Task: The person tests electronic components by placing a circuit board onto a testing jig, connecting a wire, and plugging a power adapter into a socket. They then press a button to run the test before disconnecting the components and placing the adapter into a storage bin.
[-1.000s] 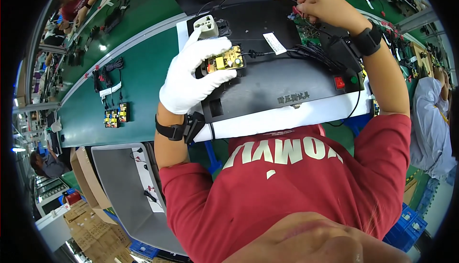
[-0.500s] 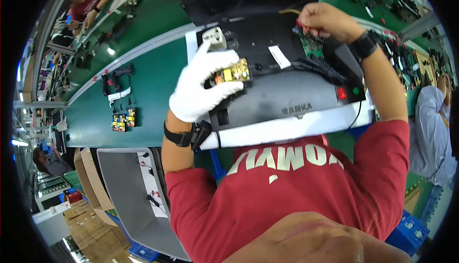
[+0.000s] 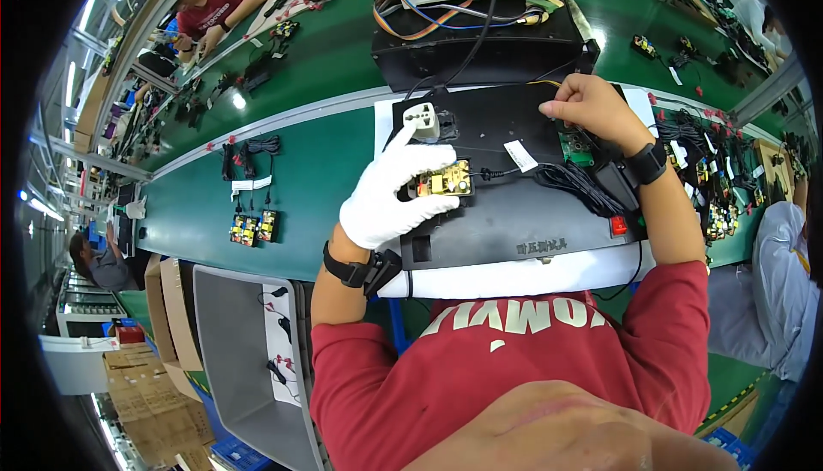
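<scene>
Left hand (image 3: 394, 197) in a white glove, fingers curled over the small yellow circuit board (image 3: 442, 182), pinching it by its left edge and holding it flat on the black test fixture (image 3: 514, 214). The board sits on the left half of the fixture, just below the white plug socket (image 3: 422, 120) at the fixture's upper left corner. A black cable (image 3: 497, 173) runs from the board's right edge across the fixture, past a white label (image 3: 519, 156). Right hand (image 3: 591, 107), bare, is at the fixture's upper right, fingers bunched and pressed together; what they pinch cannot be told, too small. Just below that hand a green circuit board (image 3: 577, 148) lies on the fixture. Red switch (image 3: 618, 226) at the fixture's lower right edge. Black wristbands on both wrists. Left of the fixture, on the green conveyor belt (image 3: 317, 171), two more small boards (image 3: 252, 228) lie well apart from it, with a bundled black cable (image 3: 249, 147) above them. Behind the fixture a black box (image 3: 480, 51) with wires and a grey instrument on top. Grey tray (image 3: 231, 342) below and left of the fixture, beside cardboard boxes. Another person in red works at the far upper left.
</scene>
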Motion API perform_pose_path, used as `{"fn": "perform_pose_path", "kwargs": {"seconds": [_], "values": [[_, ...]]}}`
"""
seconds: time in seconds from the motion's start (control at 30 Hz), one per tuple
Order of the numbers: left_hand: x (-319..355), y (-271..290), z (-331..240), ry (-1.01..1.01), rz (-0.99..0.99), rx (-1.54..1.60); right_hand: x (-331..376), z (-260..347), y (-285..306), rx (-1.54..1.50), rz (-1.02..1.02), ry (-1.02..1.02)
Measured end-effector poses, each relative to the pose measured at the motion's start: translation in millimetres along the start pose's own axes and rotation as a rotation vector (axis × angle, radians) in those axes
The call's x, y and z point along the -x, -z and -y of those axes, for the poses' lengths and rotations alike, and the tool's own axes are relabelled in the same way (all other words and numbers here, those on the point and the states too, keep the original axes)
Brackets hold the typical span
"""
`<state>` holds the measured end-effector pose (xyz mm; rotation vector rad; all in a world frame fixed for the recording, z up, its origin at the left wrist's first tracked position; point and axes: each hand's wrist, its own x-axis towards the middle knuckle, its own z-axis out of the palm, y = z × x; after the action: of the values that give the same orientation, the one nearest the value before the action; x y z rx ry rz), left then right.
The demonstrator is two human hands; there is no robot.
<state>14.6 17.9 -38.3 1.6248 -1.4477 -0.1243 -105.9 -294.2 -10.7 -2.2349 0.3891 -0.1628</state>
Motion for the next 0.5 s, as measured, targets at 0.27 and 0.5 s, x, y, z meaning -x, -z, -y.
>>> {"fn": "perform_pose_path", "kwargs": {"seconds": [0.27, 0.5], "values": [[0.7, -0.1, -3.8, 0.061, -0.002, 0.013, 2.6, -4.9, -8.3, 0.091, -0.126, 0.108], [-27.1, -0.4, -39.8, -0.061, 0.1, -0.471, 20.6, 21.9, 0.3, 0.026, -0.622, 0.386]]}}
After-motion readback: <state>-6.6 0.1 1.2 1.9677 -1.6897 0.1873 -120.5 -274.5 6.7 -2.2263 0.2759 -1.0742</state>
